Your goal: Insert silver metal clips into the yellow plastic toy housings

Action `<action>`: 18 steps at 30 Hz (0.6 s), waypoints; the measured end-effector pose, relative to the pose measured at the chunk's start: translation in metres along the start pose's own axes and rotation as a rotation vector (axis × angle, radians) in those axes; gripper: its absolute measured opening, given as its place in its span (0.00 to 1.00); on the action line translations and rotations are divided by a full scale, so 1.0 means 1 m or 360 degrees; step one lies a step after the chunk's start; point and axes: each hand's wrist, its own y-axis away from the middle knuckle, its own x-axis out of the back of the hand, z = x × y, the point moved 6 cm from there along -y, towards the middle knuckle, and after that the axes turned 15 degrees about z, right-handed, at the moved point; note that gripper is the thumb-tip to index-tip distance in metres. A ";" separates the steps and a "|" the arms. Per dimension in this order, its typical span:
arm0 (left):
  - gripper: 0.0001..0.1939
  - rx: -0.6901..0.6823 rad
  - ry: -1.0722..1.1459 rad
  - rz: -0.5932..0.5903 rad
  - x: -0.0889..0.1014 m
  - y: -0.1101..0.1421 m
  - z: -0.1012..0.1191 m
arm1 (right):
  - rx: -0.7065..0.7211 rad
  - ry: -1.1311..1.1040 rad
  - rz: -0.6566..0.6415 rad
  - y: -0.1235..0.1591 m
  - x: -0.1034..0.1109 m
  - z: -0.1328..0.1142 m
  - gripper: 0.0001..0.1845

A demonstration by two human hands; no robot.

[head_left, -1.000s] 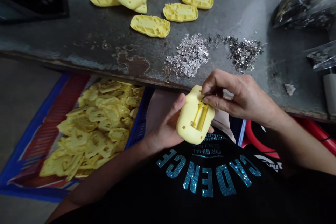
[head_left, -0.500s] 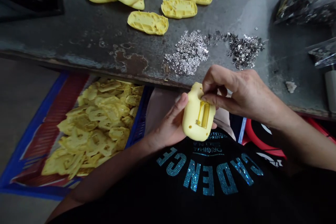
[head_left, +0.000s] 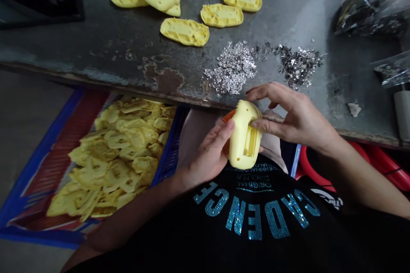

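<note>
Yellow molded plastic shell point(head_left: 245, 136) sits above my lap, just off the metal table edge point(head_left: 96, 79). My left hand point(head_left: 208, 149) cradles it, fingers curled behind, keeping its slotted face exposed; my right hand point(head_left: 293, 115) spreads, one fingertip point(head_left: 254, 123) against the shell.

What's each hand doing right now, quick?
Left hand: closed, holding the yellow moulded plastic shell against the palm.
Right hand: open, one fingertip touching the shell, not gripping it.

Yellow molded plastic shell point(head_left: 241, 147) (slightly tilted)
</note>
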 end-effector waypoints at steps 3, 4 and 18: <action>0.31 -0.0177 -0.0061 0.0115 0.002 0.000 0.003 | 0.0010 -0.0028 -0.0121 0.000 -0.010 0.005 0.21; 0.31 -0.0207 -0.0084 0.0138 0.004 0.001 0.003 | 0.0010 -0.0013 -0.0127 0.000 -0.012 0.006 0.22; 0.24 -0.0386 -0.0370 0.0274 0.045 -0.005 -0.007 | 0.0196 0.0155 0.0294 0.016 -0.011 0.000 0.25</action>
